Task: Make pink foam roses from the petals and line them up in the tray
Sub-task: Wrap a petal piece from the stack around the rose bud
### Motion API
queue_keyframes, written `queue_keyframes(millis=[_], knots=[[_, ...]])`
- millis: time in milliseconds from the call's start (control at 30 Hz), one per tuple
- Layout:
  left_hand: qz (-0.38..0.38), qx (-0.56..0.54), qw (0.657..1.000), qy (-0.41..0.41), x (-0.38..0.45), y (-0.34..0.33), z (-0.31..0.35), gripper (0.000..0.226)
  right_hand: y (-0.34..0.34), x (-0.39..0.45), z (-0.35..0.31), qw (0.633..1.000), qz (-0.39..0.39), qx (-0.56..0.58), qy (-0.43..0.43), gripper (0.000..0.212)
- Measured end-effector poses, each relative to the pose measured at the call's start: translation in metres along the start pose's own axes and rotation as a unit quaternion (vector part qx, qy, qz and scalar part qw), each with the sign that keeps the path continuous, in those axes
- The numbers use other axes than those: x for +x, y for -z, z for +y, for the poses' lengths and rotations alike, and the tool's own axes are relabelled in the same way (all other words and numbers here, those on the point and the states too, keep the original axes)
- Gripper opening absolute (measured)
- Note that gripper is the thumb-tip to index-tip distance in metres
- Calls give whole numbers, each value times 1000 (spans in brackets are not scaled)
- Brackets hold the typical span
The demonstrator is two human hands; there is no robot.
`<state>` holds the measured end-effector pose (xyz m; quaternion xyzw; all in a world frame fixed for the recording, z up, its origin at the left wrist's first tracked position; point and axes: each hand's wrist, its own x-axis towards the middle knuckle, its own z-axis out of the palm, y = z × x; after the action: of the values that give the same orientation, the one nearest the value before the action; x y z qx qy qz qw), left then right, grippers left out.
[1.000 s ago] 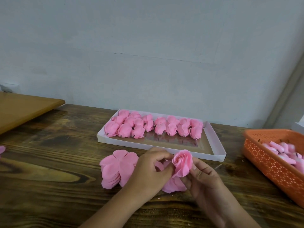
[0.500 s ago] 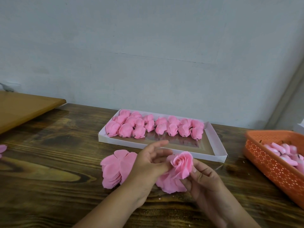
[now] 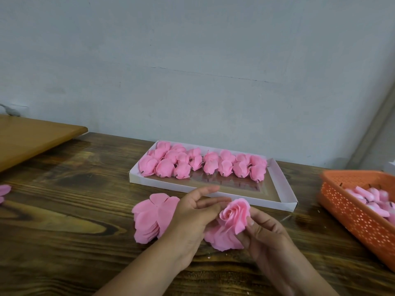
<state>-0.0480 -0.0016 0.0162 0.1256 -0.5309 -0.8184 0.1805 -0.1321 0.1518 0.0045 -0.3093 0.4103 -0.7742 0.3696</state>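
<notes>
Since a moment ago, loosened: left hand [image 3: 193, 212] fingers now spread straight, only tips brushing the rose [image 3: 235, 216]. Right hand [image 3: 264, 233] pinching the bloom from below, thumb and fingers curled around its base. Held just above a loose petal layer [image 3: 222, 238] under both hands; petal stack [image 3: 154, 218] just left of the left hand. Tray [image 3: 284, 195] beyond the fingertips, finished roses [image 3: 203, 164] lined along its far side, near strip bare. Orange basket [image 3: 354, 212] off to the right of the right hand. Probably featherlight, soft, easily creased or unrolled; best gripped at the gathered base, never by the outer petal edges.
</notes>
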Motion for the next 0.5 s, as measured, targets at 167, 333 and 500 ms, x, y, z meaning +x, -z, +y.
queue_keyframes(millis=[167, 333, 500], knots=[[-54, -36, 998, 12, -1, 2, 2, 33, 1, 1, 0, 1000, 13, 26, -4, 28], [-120, -39, 992, -18, -1, 3, 1, 56, 5, 2, -5, 994, 32, 106, -23, 38], [-99, 35, 994, -42, -1, 1, -6, 51, 3, 0, -11, 985, -24, 165, -41, 47]])
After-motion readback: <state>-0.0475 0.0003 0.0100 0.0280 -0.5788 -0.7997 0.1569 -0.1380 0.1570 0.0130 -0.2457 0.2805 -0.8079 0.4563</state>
